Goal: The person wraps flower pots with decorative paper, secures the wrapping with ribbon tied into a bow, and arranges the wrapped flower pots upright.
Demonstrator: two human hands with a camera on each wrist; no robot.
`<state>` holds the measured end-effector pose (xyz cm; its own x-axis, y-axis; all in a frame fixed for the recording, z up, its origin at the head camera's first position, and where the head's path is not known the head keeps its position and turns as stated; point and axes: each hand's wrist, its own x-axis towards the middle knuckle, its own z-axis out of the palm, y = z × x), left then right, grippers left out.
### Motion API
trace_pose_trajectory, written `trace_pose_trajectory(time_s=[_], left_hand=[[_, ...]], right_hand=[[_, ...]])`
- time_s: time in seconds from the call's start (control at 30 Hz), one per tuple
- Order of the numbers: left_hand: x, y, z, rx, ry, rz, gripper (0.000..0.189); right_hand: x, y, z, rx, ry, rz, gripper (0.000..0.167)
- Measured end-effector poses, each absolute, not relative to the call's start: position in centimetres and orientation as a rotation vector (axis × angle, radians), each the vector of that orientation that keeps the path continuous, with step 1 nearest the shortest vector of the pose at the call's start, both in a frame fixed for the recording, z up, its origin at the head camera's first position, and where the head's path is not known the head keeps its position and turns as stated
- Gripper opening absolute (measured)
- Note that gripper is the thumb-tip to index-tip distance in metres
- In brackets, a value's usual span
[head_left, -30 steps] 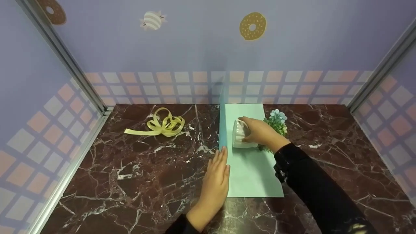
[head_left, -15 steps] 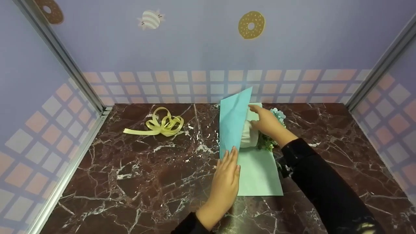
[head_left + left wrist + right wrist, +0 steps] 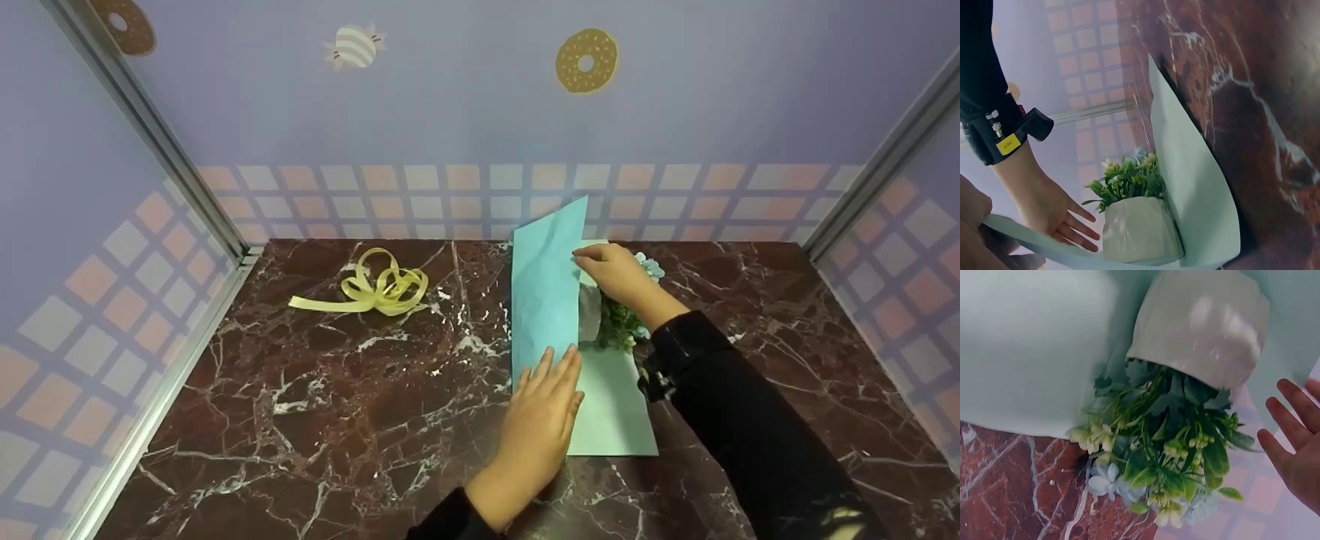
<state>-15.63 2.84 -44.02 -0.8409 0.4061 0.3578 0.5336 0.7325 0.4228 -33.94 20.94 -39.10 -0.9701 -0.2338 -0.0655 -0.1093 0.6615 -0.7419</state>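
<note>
A sheet of paper, blue outside [image 3: 546,292] and pale green inside [image 3: 615,412], is folded up from its left side over a white pot of artificial flowers [image 3: 1202,323]. The pot lies on its side, its green leaves and pale blue blooms [image 3: 1165,450] pointing right. In the head view the raised flap hides most of the pot. My left hand [image 3: 538,416] rests straight fingers on the flap's lower part. With thumb and forefinger, my right hand [image 3: 622,276] pinches the flap's upper right edge; its other fingers [image 3: 1292,427] stand spread beside the pot.
A looped yellow ribbon [image 3: 386,291] lies to the left on the dark red marbled tabletop [image 3: 337,420]. A patterned wall [image 3: 450,112] stands behind, with metal-framed side panels at left and right.
The right hand has let go of the pot and moved up to the flap's edge. The paper's left side has swung rightward over the pot, and the left hand has followed it right.
</note>
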Motion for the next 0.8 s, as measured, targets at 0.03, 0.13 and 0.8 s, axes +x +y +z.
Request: trace_pose_trajectory(time_s=[0.03,0.13,0.8], left_hand=[[-15.7,2.8,-44.1,-0.758,-2.687,-0.735,0.051],[-15.7,2.4,-44.4,-0.784,-2.671,-0.65,0.051],[-16.0,2.1,-46.4,-0.859,-2.238,-0.173,0.024]], right_hand=[[-34.0,20.9,-39.1,-0.287,2.73,-1.188,0.041],[-34.0,20.8,-39.2,-0.305,2.76,-1.167,0.041],[-34.6,22.3,-40.0,-0.22,2.763,-1.221,0.041]])
